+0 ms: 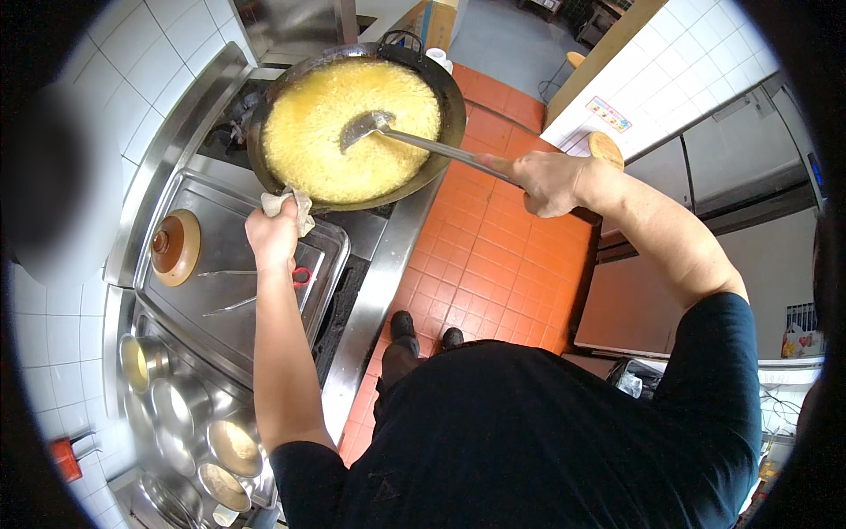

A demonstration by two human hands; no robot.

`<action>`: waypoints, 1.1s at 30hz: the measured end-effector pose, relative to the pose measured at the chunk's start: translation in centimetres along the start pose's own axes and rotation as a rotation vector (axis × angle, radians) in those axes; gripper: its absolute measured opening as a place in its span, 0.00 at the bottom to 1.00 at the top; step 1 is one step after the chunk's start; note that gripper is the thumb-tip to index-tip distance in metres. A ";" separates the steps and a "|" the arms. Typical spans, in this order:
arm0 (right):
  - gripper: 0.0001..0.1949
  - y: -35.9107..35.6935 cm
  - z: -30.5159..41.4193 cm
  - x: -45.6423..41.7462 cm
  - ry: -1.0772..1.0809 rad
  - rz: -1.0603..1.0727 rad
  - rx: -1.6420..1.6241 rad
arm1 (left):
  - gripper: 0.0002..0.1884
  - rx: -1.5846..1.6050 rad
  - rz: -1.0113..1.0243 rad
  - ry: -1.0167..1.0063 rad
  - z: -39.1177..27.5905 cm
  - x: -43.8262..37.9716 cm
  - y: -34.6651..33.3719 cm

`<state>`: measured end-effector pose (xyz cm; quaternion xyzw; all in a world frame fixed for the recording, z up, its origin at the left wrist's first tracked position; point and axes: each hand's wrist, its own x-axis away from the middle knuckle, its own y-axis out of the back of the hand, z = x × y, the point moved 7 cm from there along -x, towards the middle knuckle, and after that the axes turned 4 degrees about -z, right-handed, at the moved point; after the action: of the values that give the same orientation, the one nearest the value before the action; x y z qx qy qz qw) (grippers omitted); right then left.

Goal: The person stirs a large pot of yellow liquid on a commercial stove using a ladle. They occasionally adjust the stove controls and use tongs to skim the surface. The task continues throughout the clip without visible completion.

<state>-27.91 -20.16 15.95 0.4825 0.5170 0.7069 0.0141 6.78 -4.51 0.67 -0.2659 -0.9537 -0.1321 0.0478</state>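
A large wok (456,109) stands on the stove, filled with a bubbling yellow liquid (304,139). My right hand (548,182) grips the long metal handle of a wok spatula (360,129), its index finger laid along the shaft. The spatula's blade is partly sunk in the liquid. At the wok's near left rim, my left hand (274,231) holds a folded beige cloth (304,211) against the edge; whatever handle lies under the cloth is hidden.
Left of the wok lies a steel tray (225,324) with a brown lid (175,248) and tongs (228,272) with red on them. Several steel pots, one being a pot of yellow contents (155,360), stand nearer me. Orange floor tiles (496,264) run alongside steel cabinets (634,304).
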 end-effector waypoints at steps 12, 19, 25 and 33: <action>0.51 -1.6 0.7 -4.1 0.033 -0.007 -0.052 | 0.20 -0.022 -0.010 -0.001 0.1 0.0 0.2; 0.51 -1.3 1.7 -7.5 0.151 -0.138 -0.078 | 0.21 -0.050 -0.025 -0.019 0.2 -0.1 0.1; 0.52 -0.8 2.4 -8.0 0.168 -0.110 -0.241 | 0.22 -0.050 -0.019 -0.030 0.2 -0.2 0.1; 0.52 -2.5 2.2 -6.0 0.236 -0.022 -0.452 | 0.19 -0.113 0.005 -0.004 -0.1 -0.2 0.0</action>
<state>-24.38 -20.52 10.07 0.3756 0.3491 0.8557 0.0692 6.94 -4.59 0.78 -0.2710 -0.9442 -0.1848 0.0310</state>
